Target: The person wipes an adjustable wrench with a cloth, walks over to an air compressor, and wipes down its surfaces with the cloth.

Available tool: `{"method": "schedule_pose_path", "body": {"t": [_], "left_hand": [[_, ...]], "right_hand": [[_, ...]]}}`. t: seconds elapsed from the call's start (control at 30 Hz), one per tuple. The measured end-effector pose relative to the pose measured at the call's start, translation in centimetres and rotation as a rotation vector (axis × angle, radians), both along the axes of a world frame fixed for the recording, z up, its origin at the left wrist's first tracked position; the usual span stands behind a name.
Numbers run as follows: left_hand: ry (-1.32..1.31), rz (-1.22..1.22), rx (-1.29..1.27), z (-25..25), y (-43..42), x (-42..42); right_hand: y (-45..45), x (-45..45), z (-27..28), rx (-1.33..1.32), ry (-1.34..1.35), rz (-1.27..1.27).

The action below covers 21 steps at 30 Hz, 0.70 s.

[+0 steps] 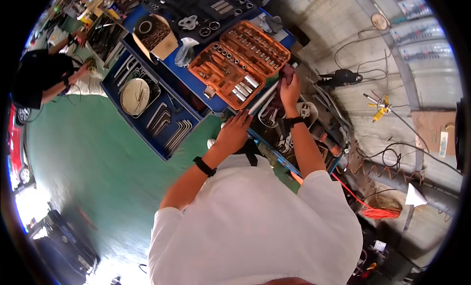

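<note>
A silver metal bar (263,99) slants along the near right side of an orange socket-set case (230,64). My left hand (232,134) is at the bar's near end, with the fingers closed on it; the fingertips are partly hidden. In my right hand (290,92) is a dark reddish cloth (287,73), bunched at the bar's far end. The case lies open, with rows of sockets in both halves and several larger chrome sockets (244,89) near the bar. Whether the cloth wraps round the bar cannot be made out.
An open blue drawer (147,119) holds hex keys and a round dish (135,96). Beside my right forearm is a tray of loose tools (285,145). A cardboard box (164,45) stands behind the case. Another person (45,71) works at far left. Cables hang along the right wall.
</note>
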State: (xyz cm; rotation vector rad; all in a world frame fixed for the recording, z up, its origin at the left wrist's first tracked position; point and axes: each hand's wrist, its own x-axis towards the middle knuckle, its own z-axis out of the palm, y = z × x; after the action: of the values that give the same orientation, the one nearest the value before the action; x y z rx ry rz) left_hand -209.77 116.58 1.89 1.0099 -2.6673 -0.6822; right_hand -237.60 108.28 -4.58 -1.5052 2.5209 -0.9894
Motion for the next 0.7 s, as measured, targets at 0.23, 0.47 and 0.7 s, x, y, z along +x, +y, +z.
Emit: {"method": "schedule_pose_path", "body": {"t": [0.23,0.47,0.7], "left_hand": [[-0.007,0.013,0.103,1.1,-0.4,-0.1],[-0.108,0.014,0.129,2.3,-0.6,-0.5],[0.106,-0.027,0.214,0.6,-2.6,0.8]], "right_hand": [[-5.3,-4.3,5.3,0.177,0.186,0.028],[-4.9,-3.9,4.6,0.315,0.123,0.199],[3.9,2.9,0.5,0.100,-0.297,0.195]]}}
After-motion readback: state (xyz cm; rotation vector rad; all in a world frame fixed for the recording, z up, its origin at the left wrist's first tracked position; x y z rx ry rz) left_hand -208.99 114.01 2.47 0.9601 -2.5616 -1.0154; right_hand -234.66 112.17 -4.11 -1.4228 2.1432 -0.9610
